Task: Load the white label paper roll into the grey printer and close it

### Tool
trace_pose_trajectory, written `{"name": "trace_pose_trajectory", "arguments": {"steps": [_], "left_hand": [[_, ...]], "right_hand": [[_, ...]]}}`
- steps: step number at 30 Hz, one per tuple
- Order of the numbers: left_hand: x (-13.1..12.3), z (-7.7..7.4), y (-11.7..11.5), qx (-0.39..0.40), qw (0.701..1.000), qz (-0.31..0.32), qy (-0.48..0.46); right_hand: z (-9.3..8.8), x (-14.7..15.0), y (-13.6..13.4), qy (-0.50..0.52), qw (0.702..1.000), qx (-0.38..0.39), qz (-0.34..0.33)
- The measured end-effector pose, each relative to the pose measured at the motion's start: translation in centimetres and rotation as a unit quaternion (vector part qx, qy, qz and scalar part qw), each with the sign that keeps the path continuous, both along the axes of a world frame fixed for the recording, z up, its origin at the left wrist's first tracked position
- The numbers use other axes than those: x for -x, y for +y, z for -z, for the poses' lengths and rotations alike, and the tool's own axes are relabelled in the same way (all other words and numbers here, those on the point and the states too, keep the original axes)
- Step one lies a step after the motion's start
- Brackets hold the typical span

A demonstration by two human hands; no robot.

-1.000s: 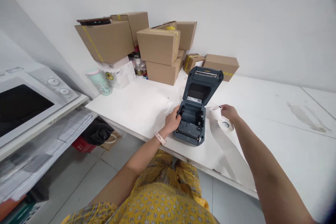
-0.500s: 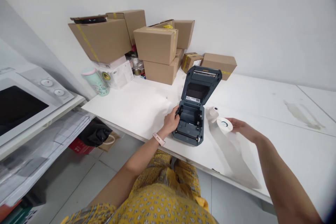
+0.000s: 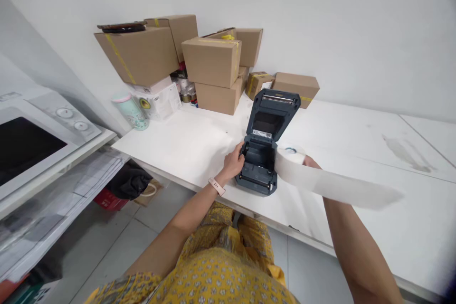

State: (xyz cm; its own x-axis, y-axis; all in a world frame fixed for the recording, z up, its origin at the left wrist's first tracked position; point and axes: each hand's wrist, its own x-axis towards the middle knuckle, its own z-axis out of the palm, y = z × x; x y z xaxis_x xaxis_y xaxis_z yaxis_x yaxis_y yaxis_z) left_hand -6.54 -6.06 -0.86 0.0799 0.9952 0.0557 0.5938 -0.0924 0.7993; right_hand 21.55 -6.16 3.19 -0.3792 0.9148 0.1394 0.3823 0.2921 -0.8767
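A dark grey label printer (image 3: 262, 152) stands open on the white table (image 3: 356, 142), its lid tipped up and back. My left hand (image 3: 233, 164) grips the printer's left side, thumb at the inner edge, fingers curled round it. My right hand (image 3: 309, 162) is mostly hidden behind a white paper roll (image 3: 290, 156) held just right of the printer. A long strip of white paper (image 3: 342, 187) trails from the roll to the right, lifted above the table and blurred.
Several cardboard boxes (image 3: 212, 61) are stacked at the back against the wall. A mint-green tumbler (image 3: 130, 110) and a white carton (image 3: 160, 97) stand at the table's left end. A microwave (image 3: 32, 137) sits on a lower shelf at left.
My right hand has lifted the paper roll off the table and brought it up beside the printer; the loose strip, which lay flat, now swings out to the right. The left hand stays put.
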Motion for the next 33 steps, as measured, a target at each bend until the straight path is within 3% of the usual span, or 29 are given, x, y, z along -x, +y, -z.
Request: {"name": "trace_pose_trajectory", "arguments": {"steps": [4, 7, 11, 15, 24, 33], "left_hand": [[0.2, -0.1, 0.0, 0.013, 1.0, 0.006, 0.0], [0.2, 0.1, 0.0, 0.014, 1.0, 0.009, 0.006], [0.1, 0.4, 0.1, 0.007, 1.0, 0.001, 0.015], [0.0, 0.1, -0.1, 0.007, 1.0, 0.0, 0.015], [0.2, -0.8, -0.5, 0.016, 1.0, 0.011, 0.022], [0.1, -0.4, -0.6, 0.004, 0.999, 0.005, 0.048]], "right_hand": [[-4.2, 4.4, 1.8, -0.162, 0.984, 0.009, -0.079], [-5.2, 7.0, 3.5, -0.289, 0.951, 0.02, -0.112], [-4.6, 8.1, 4.9, -0.401, 0.911, 0.018, -0.1], [-4.5, 8.3, 5.2, -0.451, 0.885, 0.037, -0.114], [-4.0, 8.9, 5.9, -0.503, 0.852, 0.069, -0.125], [-2.2, 9.6, 6.2, -0.51, 0.847, 0.005, -0.147]]}}
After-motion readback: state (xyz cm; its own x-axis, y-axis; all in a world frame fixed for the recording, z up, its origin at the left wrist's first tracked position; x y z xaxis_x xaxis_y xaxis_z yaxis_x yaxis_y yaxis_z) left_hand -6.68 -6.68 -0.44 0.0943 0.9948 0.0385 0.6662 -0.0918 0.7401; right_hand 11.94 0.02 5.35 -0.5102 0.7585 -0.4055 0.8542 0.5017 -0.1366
